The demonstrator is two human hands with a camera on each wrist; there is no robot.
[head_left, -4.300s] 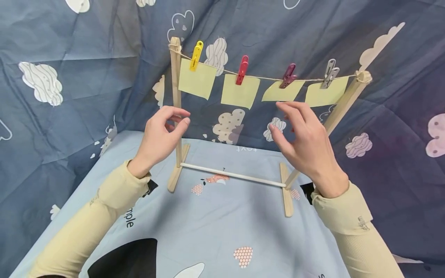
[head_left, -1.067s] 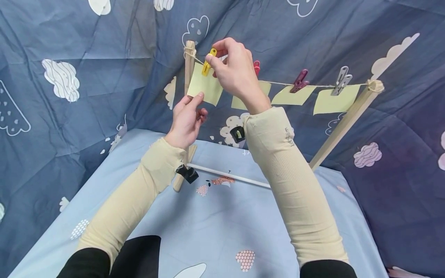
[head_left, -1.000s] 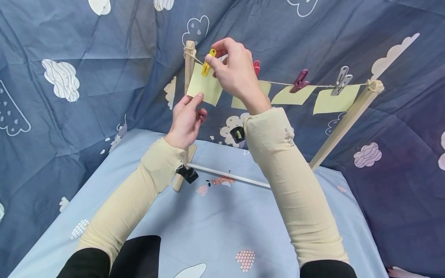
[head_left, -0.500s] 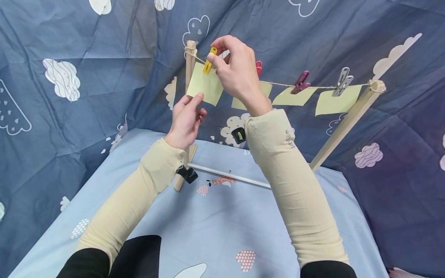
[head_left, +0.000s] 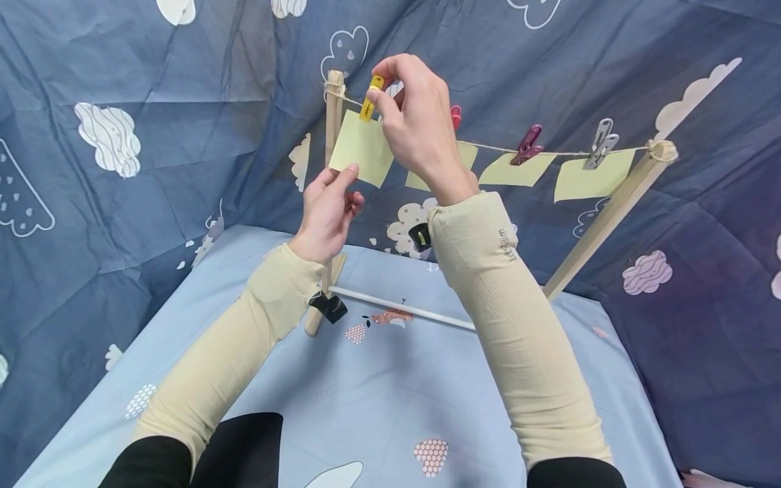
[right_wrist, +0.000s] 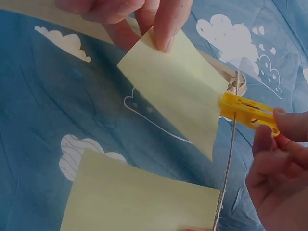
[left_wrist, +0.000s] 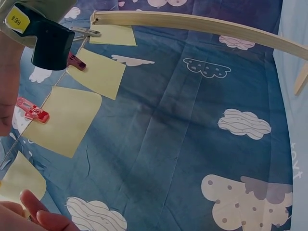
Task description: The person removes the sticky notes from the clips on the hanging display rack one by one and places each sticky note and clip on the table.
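Note:
In the head view my right hand (head_left: 421, 118) pinches the handles of a yellow clothespin (head_left: 369, 107) between thumb and fingers. The clothespin's tip is at the top edge of a pale yellow paper note (head_left: 363, 150), by the string. In the right wrist view the string (right_wrist: 231, 149) passes at the clothespin; whether its tip still clamps the note is unclear. My left hand (head_left: 326, 210) pinches the note's lower left corner, thumb in front. A red clothespin (left_wrist: 32, 110) holds the neighbouring note (left_wrist: 70, 115) on the string, partly hidden behind my right hand in the head view.
A purple clothespin (head_left: 527, 146) and a grey clothespin (head_left: 601, 144) hold two more notes farther right. Wooden posts (head_left: 333, 122) carry the string at both ends. A white rod (head_left: 403, 309) runs low between them over the light blue cloth (head_left: 366, 393).
Both hands have come from mid-air to the leftmost note: the left took its corner, the right the yellow clothespin. In the last half second the clothespin has moved up slightly against the note.

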